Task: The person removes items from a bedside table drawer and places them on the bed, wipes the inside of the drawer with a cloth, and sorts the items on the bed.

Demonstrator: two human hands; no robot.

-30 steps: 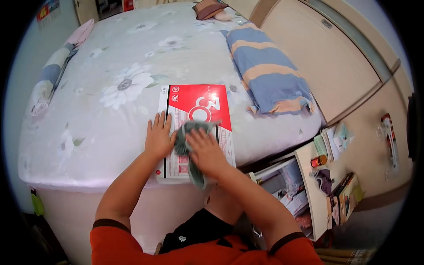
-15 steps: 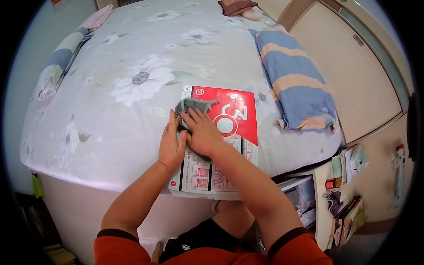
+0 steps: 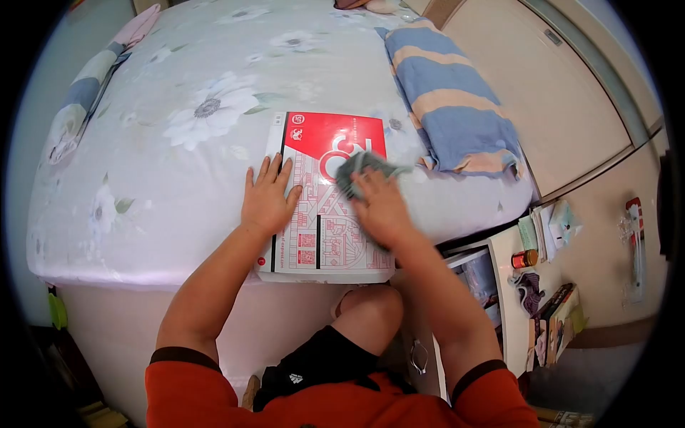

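A red and white cardboard box (image 3: pixel 307 214) with printed drawings and codes lies flat on the bed near its front edge. My left hand (image 3: pixel 269 200) rests on the box's left edge, its fingers spread and holding nothing. On the right side of the box, my right hand (image 3: pixel 382 207) presses down on a crumpled grey-green cloth (image 3: pixel 352 171), which is slightly blurred. Part of the cloth is hidden beneath the palm and fingers.
The bed (image 3: pixel 143 221) has a floral sheet. A striped blue and orange pillow (image 3: pixel 457 107) lies at the right. Beside the bed, an open-fronted cabinet (image 3: pixel 510 285) holds a small jar (image 3: pixel 524 259), papers and books.
My right hand has moved the cloth from the box's left side to its right side. My left hand has come away from the cloth to the box's left edge. The view has shifted slightly.
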